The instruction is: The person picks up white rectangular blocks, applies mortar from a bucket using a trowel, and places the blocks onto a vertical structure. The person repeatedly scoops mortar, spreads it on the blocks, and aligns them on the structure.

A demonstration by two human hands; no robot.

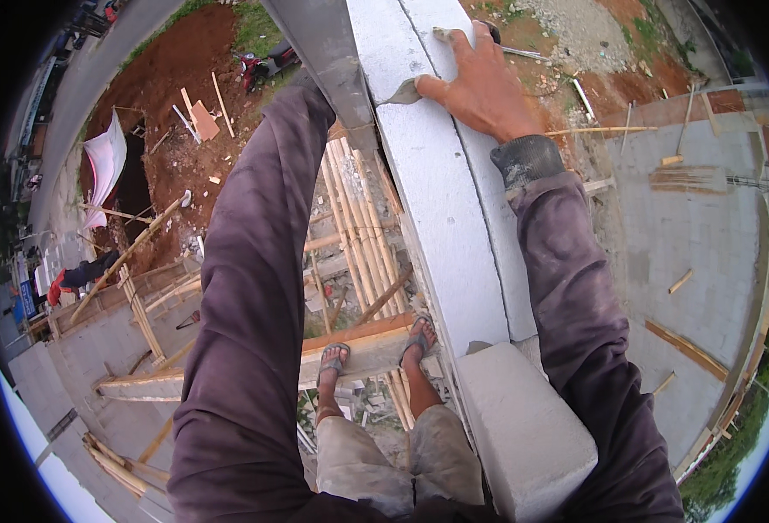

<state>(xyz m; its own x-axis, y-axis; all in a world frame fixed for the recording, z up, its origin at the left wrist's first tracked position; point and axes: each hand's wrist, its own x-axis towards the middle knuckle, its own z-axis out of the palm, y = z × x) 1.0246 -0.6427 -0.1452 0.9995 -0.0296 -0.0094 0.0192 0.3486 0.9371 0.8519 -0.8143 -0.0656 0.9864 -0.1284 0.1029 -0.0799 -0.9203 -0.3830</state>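
My right hand (480,91) lies on the top of a row of pale lightweight concrete blocks (445,209), thumb and forefinger spread apart. Its thumb touches a dab of grey mortar (402,92) at a joint between blocks. Beside its far fingers is a small dark thing (493,32), too hidden to name. My left arm (249,253) reaches up to a grey upright column (328,65) left of the wall; the left hand is hidden behind it. A loose-looking block (528,427) sits on the wall close to my body, with mortar (478,347) at its far end.
My sandalled feet (334,359) stand on a narrow beam (362,353) high above ground. Several bamboo poles (362,227) run below. Grey slabs (698,227) lie right, with loose timber (687,350). A parked motorbike (267,65) and a person (84,275) are at left.
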